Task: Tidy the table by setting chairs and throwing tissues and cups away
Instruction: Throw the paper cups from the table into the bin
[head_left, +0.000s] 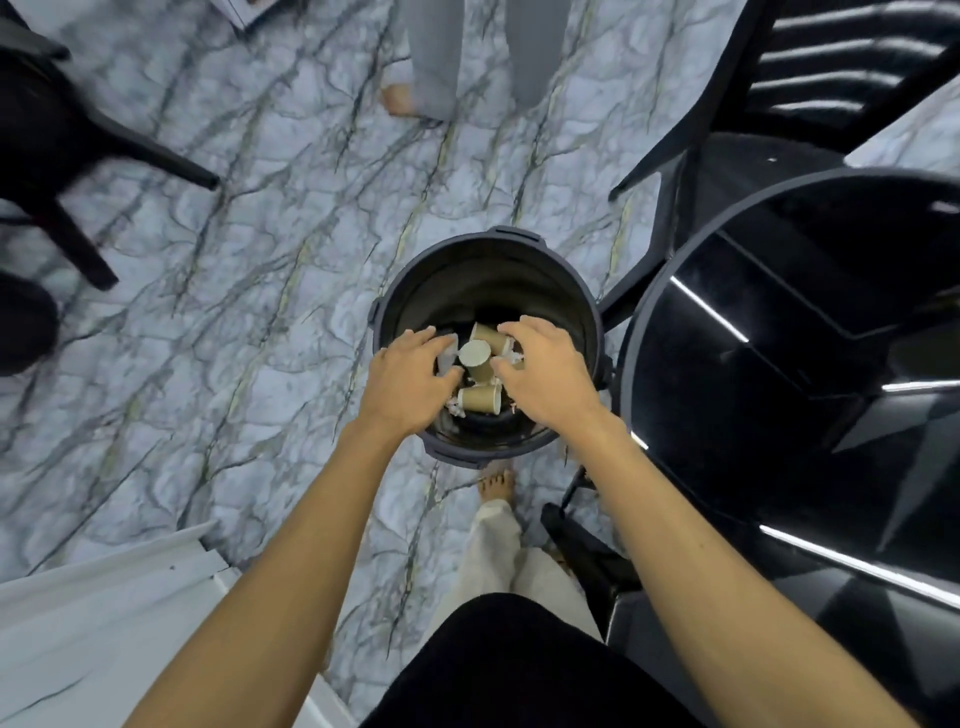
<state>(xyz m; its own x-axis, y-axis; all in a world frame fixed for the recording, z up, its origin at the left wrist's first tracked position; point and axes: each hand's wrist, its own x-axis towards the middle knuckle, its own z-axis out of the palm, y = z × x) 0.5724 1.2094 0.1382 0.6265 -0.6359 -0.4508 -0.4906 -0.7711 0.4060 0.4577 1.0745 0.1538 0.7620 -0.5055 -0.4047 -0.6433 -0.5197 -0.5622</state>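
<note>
Bin (582, 291), frame centre: cups (480, 397) and tissues (457, 410) inside. Your left hand (410, 376) and right hand (545, 371): fingers spread, released. Chairs (831, 73), upper corners: seemingly unset.

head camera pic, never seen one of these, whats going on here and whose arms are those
One camera sits on a person's head, looking down, so the arms are their own. Both hands, left hand and right hand, are spread open over a dark round bin standing on the marble-patterned floor. Inside the bin lie brown paper cups and white tissues; neither hand seems to grip anything. A glossy black table is at right, with black chairs around.
</note>
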